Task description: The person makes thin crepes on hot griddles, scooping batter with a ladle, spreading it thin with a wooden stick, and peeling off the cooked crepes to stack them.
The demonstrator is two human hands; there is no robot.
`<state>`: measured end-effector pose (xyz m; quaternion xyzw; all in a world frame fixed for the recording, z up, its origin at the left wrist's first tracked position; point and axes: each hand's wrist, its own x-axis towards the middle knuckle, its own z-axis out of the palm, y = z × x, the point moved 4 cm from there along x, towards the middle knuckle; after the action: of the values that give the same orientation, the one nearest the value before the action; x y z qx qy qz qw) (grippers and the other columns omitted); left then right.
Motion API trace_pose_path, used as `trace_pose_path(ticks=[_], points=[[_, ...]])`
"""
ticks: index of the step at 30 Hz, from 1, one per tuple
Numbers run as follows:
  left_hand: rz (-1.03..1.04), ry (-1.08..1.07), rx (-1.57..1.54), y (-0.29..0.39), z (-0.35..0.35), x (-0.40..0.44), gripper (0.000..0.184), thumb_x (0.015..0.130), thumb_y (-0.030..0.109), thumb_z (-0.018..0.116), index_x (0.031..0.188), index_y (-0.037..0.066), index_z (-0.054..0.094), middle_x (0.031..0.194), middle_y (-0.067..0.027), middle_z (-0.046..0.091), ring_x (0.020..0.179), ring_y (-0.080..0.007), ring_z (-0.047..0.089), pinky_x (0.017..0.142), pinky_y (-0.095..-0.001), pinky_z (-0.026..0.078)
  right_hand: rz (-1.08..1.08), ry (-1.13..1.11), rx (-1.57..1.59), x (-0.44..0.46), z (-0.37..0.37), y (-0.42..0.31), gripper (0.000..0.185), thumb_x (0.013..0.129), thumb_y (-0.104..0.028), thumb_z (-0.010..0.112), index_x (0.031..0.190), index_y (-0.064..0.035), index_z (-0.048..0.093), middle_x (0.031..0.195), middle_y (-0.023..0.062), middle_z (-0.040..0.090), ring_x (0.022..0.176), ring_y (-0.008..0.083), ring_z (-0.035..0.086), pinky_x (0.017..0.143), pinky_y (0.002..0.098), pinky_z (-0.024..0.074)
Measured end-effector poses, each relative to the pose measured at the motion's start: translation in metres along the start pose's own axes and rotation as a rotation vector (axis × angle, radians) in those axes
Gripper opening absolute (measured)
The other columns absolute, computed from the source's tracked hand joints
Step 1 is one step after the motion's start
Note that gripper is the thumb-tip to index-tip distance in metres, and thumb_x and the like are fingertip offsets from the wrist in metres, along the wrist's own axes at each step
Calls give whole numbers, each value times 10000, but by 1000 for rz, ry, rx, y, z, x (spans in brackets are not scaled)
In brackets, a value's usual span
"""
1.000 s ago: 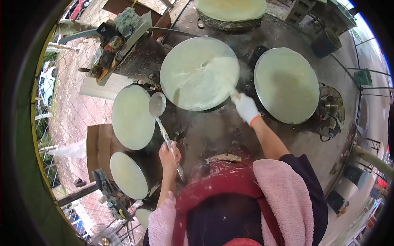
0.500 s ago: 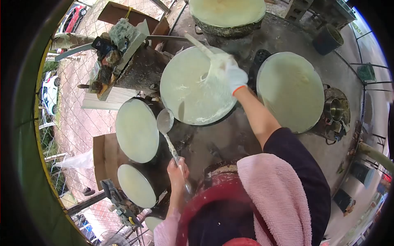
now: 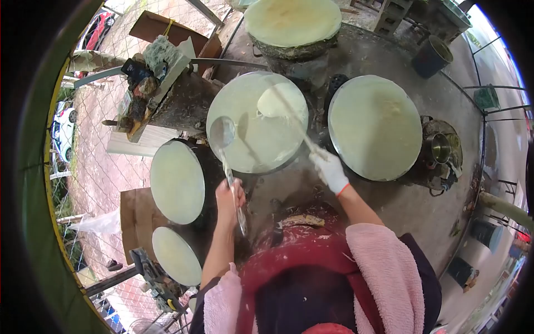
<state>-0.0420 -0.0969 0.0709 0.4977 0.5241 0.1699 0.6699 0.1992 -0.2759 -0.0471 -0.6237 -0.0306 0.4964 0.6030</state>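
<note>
My bare left hand (image 3: 230, 199) is closed round the handle of a long metal ladle (image 3: 222, 131), whose bowl is over the left part of the central round griddle (image 3: 250, 153). My right hand (image 3: 331, 168), in a white glove with an orange cuff, grips a light stick (image 3: 293, 120) that reaches up and left across that griddle. A pale, wet batter patch (image 3: 282, 100) lies on the griddle's upper right, near the stick's far part, which is blurred. Thin pale batter coats much of the surface.
Other pale-coated round griddles stand right (image 3: 375, 128), at the top (image 3: 293, 22), left (image 3: 177, 181) and lower left (image 3: 177, 256). A metal pot (image 3: 439, 148) is beyond the right griddle. A dark bucket (image 3: 432, 57) stands upper right. A cluttered block stand (image 3: 183, 103) is upper left.
My gloved right hand has moved down off the central griddle with the stick. The ladle's bowl has moved from the griddle's left edge to over its surface. A rounded batter patch now shows at upper right.
</note>
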Motion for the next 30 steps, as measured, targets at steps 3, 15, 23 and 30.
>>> trace_pose_path(ticks=[3,15,23,30], points=[[56,-54,9,20,15,54,124,931,117,563,866,18,528,597,24,402,448,-66,377,385,-225,304,114,-19,-28,18,-18,-6,417,915,-316,642,1296,-155,585,626,-57,458,448,24,375,397,204,289],[-241,-480,63,13,62,178,109,902,106,570,853,12,541,601,25,444,424,-70,391,397,-235,302,-21,2,210,-49,49,63,397,923,-255,639,1282,-88,610,772,-97,545,583,14,443,503,168,351],[-425,-437,-316,-1,-4,114,123,911,41,523,808,33,456,633,-2,416,473,-83,375,401,-217,293,-22,275,126,-56,95,76,375,947,-252,606,1294,-112,599,670,-69,491,505,32,403,437,207,326],[-668,-675,-876,-10,-3,119,97,943,83,511,866,57,459,678,36,412,519,-67,412,486,-219,385,319,85,269,-68,174,67,397,913,-337,643,1284,-201,607,645,-31,483,401,50,360,349,230,276]])
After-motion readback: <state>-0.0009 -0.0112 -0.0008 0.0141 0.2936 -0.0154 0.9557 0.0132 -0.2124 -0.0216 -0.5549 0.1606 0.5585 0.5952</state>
